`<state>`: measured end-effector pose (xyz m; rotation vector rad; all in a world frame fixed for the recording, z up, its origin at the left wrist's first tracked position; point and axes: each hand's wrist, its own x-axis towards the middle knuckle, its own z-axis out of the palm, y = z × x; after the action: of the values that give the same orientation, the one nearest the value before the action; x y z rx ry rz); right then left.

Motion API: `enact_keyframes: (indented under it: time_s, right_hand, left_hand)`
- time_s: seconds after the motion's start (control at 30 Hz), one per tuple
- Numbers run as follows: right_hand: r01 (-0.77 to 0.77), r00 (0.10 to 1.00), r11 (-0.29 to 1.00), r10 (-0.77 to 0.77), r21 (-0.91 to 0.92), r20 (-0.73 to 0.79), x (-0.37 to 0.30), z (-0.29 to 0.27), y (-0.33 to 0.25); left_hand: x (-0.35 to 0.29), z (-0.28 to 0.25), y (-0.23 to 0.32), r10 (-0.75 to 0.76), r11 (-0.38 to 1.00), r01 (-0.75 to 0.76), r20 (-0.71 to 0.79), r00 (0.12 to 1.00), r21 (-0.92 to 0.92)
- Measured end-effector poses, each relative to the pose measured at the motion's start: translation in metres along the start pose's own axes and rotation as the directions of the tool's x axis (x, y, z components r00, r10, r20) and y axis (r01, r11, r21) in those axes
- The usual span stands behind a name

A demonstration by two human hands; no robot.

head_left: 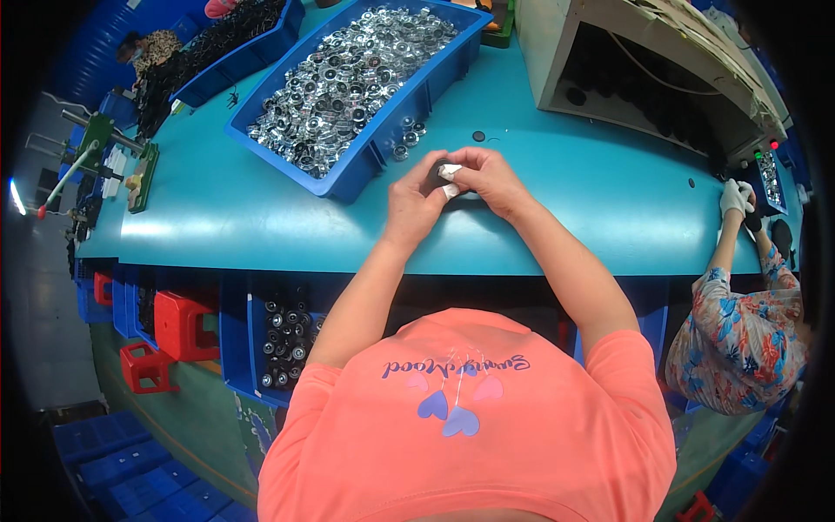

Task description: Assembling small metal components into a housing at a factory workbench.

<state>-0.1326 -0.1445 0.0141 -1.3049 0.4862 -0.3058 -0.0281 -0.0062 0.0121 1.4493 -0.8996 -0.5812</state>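
Observation:
Both my hands meet over the table, close to the near side of a big blue bin. My left hand [412, 200] and my right hand [496, 181] are closed together on a small dark round part [436, 173]. The fingers cover most of it, so its exact kind cannot be made out. White tape wraps both thumb tips, which press against the part. In the blue bin [352, 187] lies a heap of small shiny round parts [348, 83] with dark centres. Several more of these parts [409, 137] sit on the table beside the bin.
A small black disc [478, 137] lies on the turquoise table [287, 226] beyond my hands. An open-fronted box [557, 65] stands far right. A co-worker's gloved hand [736, 198] works at the right end. A green hand press [143, 178] stands at the left; red stools [183, 326] are below.

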Motion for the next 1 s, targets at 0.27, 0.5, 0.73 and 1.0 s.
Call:
enact_keyframes:
  time_s: [0.27, 0.5, 0.73, 1.0]
  right_hand:
    - [-0.032, 0.999, 0.989, 0.026, 0.141, 0.04, 0.001, -0.003, -0.004]
    - [0.132, 0.968, 0.981, -0.159, -0.144, -0.192, -0.012, -0.073, -0.078]
    - [-0.213, 0.702, 0.531, -0.501, -0.821, -0.506, 0.009, -0.213, -0.065]
    - [-0.319, 0.686, 0.416, -0.518, -0.851, -0.51, 0.043, -0.249, -0.027]
  left_hand:
    - [0.002, -0.002, -0.003, -0.031, 0.998, 0.031, 0.0, 1.0, -0.052]
    - [-0.045, -0.052, 0.022, -0.042, 0.998, 0.041, -0.02, 0.999, -0.05]
    - [-0.207, -0.224, 0.038, -0.377, 0.649, 0.454, -0.26, 0.889, 0.611]
    - [-0.23, -0.24, 0.031, -0.324, 0.543, 0.45, -0.318, 0.891, 0.709]
